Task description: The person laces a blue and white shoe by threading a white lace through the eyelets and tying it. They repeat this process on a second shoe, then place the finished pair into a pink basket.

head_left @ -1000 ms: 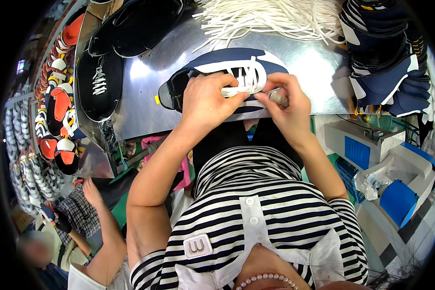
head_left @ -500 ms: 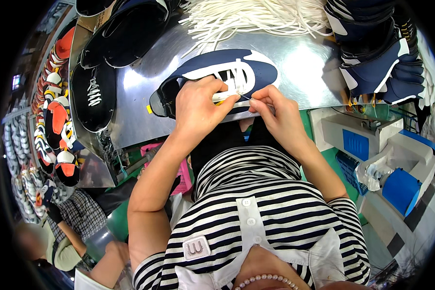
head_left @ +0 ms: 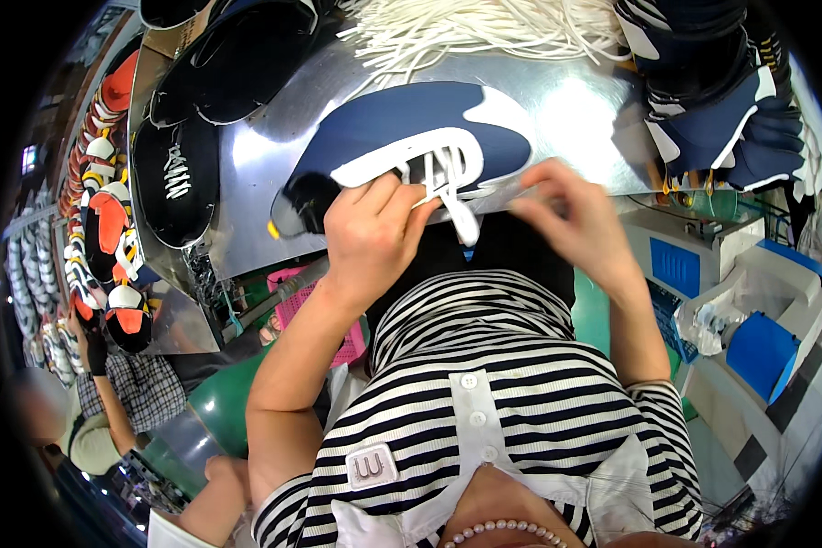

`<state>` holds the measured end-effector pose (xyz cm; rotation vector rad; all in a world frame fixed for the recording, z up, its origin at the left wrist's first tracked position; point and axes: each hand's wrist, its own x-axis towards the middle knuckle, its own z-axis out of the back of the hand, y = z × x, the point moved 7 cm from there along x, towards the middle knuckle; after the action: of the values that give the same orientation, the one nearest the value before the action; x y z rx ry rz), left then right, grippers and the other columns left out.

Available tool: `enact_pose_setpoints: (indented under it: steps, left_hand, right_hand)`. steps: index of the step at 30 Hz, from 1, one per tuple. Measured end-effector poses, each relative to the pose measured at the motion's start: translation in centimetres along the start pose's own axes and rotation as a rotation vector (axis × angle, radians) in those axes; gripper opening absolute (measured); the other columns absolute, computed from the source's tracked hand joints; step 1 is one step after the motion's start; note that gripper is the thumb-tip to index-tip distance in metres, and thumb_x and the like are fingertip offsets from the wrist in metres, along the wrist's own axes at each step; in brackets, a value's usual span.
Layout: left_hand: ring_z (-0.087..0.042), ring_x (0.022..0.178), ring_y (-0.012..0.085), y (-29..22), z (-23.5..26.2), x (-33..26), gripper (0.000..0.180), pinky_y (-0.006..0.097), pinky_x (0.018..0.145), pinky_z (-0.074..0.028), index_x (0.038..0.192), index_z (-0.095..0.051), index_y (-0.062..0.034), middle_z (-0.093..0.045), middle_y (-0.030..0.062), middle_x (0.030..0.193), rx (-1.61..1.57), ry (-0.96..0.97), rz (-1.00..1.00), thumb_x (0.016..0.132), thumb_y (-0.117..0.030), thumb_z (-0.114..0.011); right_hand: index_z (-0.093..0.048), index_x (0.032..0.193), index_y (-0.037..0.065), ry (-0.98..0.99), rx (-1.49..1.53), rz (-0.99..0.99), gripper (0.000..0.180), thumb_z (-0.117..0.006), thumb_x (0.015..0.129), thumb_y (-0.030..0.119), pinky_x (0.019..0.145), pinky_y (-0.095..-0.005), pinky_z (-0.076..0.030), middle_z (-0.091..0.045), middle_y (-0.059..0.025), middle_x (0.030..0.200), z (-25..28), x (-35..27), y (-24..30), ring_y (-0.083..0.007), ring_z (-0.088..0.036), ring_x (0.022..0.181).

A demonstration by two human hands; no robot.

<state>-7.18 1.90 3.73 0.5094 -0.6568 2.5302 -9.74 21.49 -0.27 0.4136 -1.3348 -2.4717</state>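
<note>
A navy shoe upper point(head_left: 384, 119) with white trim and a black heel lies tilted on its side on the metal table. My left hand point(head_left: 372, 239) is closed round its near edge by the lacing, fingers partly inside the opening. White lace point(head_left: 444, 175) crosses between the eyelet rows, and a white tongue point(head_left: 464, 225) sticks out toward me. Just right of the toe, apart from the shoe, is my right hand point(head_left: 580, 226), its fingers bent and smeared by motion. Whether anything is between them cannot be made out.
The metal table point(head_left: 256, 215) carries a heap of white laces point(head_left: 484, 32) at the back and black shoe uppers point(head_left: 175, 183) on the left. Stacked navy uppers point(head_left: 712, 137) stand at right, above a grey and blue machine point(head_left: 749, 310). A co-worker point(head_left: 110, 411) is at lower left.
My right hand has drawn away to the right from the lacing, where it pinched a thin dark tool. The shoe upper has tipped, showing more of its navy side, and the tongue now pokes out.
</note>
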Motion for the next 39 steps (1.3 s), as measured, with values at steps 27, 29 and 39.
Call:
enact_pose_setpoints:
  steps: [27,29,39]
  left_hand:
    - [-0.056,0.066,0.0255,-0.8,0.1,-0.5,0.024,0.035,0.057,-0.045,0.086,-0.066,-0.0017,-0.055,0.0085,0.071,-0.083,0.002,-0.106,0.068,-0.004,-0.082]
    - [-0.058,0.067,0.0264,-0.2,0.4,-0.4,0.026,0.035,0.059,-0.046,0.089,-0.066,-0.0017,-0.057,0.0091,0.073,-0.057,0.009,-0.065,0.068,-0.005,-0.082]
    - [-0.064,0.102,0.0414,5.3,-0.3,-2.5,0.066,0.043,0.089,-0.049,0.139,-0.031,0.0026,-0.066,0.0277,0.108,-0.526,0.098,0.731,0.094,-0.032,-0.065]
  right_hand:
    - [-0.072,0.109,0.008,-0.383,0.82,0.534,0.021,-0.069,0.09,0.016,0.073,-0.0201,-0.045,-0.072,-0.0017,0.099,16.4,6.2,5.5,-0.0038,-0.059,0.082]
    - [-0.072,0.106,0.008,-0.322,0.724,0.381,0.018,-0.069,0.09,0.015,0.076,-0.0211,-0.045,-0.071,-0.0011,0.097,12.2,6.8,6.2,-0.0041,-0.059,0.084]
    - [-0.068,0.096,0.002,0.037,0.492,-0.002,0.01,-0.069,0.088,0.008,0.073,-0.0219,-0.047,-0.065,0.0017,0.085,-4.7,7.5,3.4,-0.0049,-0.057,0.081]
